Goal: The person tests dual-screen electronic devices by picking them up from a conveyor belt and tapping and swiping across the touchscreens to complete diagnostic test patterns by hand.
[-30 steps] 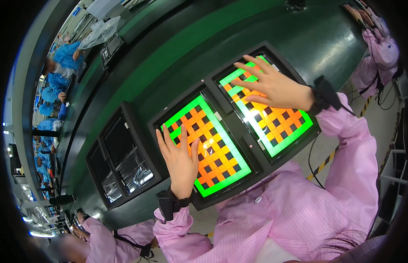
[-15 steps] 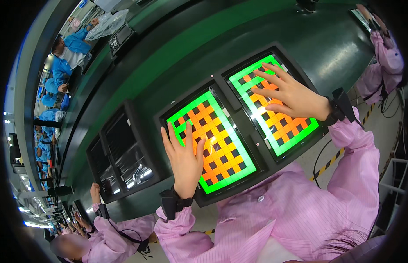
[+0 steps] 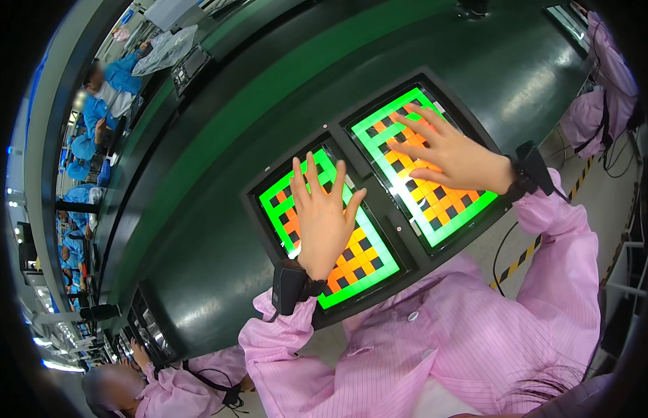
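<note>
The left hand (image 3: pixel 324 219) lies flat and open, fingers spread, palm down on the left screen (image 3: pixel 296 202), grasping nothing. That panel sits directly beneath it – a dark-framed rectangle whose long axis runs from the wrist away toward the fingertips, lit in a checker of orange, yellow and black squares bordered in bright green. Just beside it, the right hand (image 3: pixel 446 155) rests likewise open and spread on the right screen (image 3: pixel 449 209), a matching panel lying parallel – both set into the dark green bench (image 3: pixel 219 174).
</note>
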The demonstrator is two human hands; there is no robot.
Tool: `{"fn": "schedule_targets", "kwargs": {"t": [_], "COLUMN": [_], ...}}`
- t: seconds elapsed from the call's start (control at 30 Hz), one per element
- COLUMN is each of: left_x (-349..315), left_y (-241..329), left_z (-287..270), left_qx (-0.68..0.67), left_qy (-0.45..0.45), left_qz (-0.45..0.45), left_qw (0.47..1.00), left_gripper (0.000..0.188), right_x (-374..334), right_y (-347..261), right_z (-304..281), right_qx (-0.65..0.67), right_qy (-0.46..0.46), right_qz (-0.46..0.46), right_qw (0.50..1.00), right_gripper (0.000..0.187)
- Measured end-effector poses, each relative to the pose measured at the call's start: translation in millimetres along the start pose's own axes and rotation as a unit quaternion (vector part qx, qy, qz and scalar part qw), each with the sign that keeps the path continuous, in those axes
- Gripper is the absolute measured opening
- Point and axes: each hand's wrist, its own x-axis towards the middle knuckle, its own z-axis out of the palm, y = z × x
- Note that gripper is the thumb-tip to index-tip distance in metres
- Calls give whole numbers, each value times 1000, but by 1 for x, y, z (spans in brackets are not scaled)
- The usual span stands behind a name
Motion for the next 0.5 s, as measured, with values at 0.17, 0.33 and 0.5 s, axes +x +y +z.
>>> {"fn": "schedule_targets", "kwargs": {"t": [0.17,0.33,0.5], "left_x": [-38,-92,-80], "left_y": [-7,-23,-14], "left_z": [-26,-36,-26], "left_qx": [-29,41,40], "left_qy": [-2,-15,-18], "left_qz": [-58,-147,-140], "left_qw": [998,988,989], "left_gripper": [53,50,48], "right_x": [8,-20,-50], "right_y": [-7,5,18], "right_z": [15,-5,-11], "right_qx": [-31,-20,-83], "right_qy": [-3,-28,11], "right_qz": [-66,54,124], "right_qw": [997,998,989], "right_gripper": [47,47,46]}}
